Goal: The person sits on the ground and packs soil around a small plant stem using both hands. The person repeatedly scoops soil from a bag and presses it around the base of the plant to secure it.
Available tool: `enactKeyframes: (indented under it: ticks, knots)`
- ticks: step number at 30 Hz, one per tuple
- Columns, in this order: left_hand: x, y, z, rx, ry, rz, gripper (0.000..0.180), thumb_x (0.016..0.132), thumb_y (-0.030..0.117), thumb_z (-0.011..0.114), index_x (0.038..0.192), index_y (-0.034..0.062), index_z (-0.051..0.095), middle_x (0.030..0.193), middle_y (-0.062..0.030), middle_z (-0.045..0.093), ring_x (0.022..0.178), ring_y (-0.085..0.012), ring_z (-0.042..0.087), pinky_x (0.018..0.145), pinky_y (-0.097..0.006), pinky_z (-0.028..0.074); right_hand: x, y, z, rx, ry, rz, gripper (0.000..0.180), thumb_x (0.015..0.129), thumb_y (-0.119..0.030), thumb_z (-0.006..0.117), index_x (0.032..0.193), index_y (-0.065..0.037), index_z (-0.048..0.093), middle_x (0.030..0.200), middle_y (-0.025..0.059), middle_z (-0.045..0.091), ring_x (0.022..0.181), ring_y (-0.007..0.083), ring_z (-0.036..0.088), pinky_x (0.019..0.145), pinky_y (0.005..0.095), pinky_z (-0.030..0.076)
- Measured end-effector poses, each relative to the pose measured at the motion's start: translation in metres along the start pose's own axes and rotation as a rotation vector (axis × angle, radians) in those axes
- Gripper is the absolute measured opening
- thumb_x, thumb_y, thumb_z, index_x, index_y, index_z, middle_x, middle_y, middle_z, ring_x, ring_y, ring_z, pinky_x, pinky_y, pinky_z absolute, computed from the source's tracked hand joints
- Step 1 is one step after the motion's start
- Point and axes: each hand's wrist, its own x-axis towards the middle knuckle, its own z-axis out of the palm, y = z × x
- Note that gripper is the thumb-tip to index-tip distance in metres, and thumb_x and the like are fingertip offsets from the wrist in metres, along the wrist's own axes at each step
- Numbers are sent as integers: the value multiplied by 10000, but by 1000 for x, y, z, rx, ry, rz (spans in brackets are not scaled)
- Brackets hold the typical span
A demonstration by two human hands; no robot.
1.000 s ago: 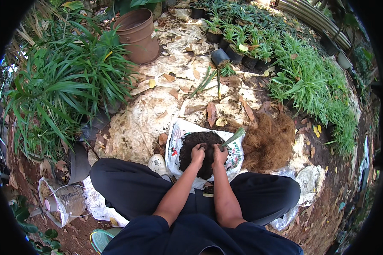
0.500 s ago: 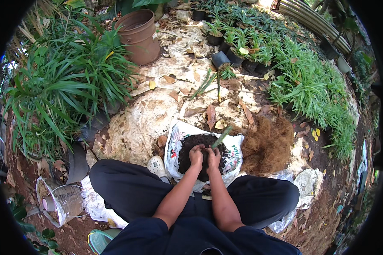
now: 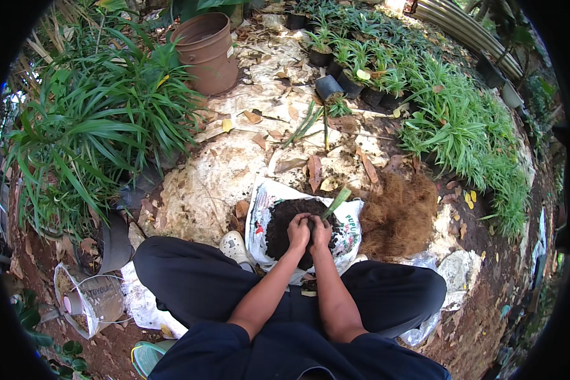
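Note:
My left hand (image 3: 299, 232) and my right hand (image 3: 321, 233) are cupped close together, fingers curled in, above a heap of dark soil (image 3: 281, 227). A flat green leaf cutting (image 3: 338, 201) slants up and away from between them, its lower end hidden at my right fingers. Dark material, apparently a clump of soil, shows in the gap between the hands. The soil lies on an opened white sack (image 3: 259, 197) with coloured print, spread in front of my crossed legs.
Brown coconut fibre (image 3: 399, 218) lies heaped right of the sack. Beyond are cut leaves (image 3: 304, 125), a tipped black pot (image 3: 328, 88) and a brown tub (image 3: 207, 56). Potted plants (image 3: 453, 120) crowd the right, leafy plants (image 3: 101, 126) the left. A bucket (image 3: 104, 297) lies at lower left.
Both hands have turned and drawn closer around the base of the leaf cutting. The cutting has rotated, showing its broader face, and its tip has shifted slightly right.

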Motion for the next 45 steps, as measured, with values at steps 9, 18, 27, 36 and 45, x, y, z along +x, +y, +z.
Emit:
enactKeyframes:
  ticks: [9, 18, 27, 36, 45]
  knots:
    - [8, -9, -2, 59, -59, 54, 244, 957, 166, 500, 1046, 34, 685, 1010, -121, 704, 968, -223, 658, 863, -333, 489, -1, -3, -1, -5, -26, -24, 197, 797, -127, 704, 927, -10, 612, 911, 54, 632, 817, 155, 587, 772, 281, 460]
    - [6, 3, -4, 58, 4, 107, 220, 957, 118, 502, 1045, 13, 674, 1000, -104, 698, 947, -191, 644, 864, -314, 483, -6, 3, 5, 1, -3, -124, 303, 784, -168, 736, 992, -31, 563, 951, 62, 602, 845, 161, 560, 779, 306, 459]
    - [2, -6, 4, 16, -43, 102, 210, 934, 135, 519, 1029, 44, 683, 982, -136, 706, 943, -244, 671, 843, -351, 499, -12, -9, 11, -82, 146, -102, 467, 788, -198, 753, 1136, -30, 492, 1024, 103, 575, 880, 205, 556, 784, 329, 468]
    - [-9, 14, 7, -146, -102, 89, 230, 984, 139, 483, 1097, 8, 635, 1049, -88, 656, 990, -172, 597, 900, -300, 452, 1, -6, 3, 130, -23, -48, 246, 823, -159, 740, 992, -52, 597, 935, 58, 611, 859, 178, 583, 796, 320, 470]
    - [19, -5, -2, -203, -123, 74, 250, 998, 171, 474, 1121, 3, 613, 1058, -103, 667, 1013, -210, 627, 929, -320, 463, -1, -8, 3, -63, 174, -132, 263, 798, -162, 741, 978, -38, 594, 915, 67, 603, 805, 172, 563, 770, 305, 458]
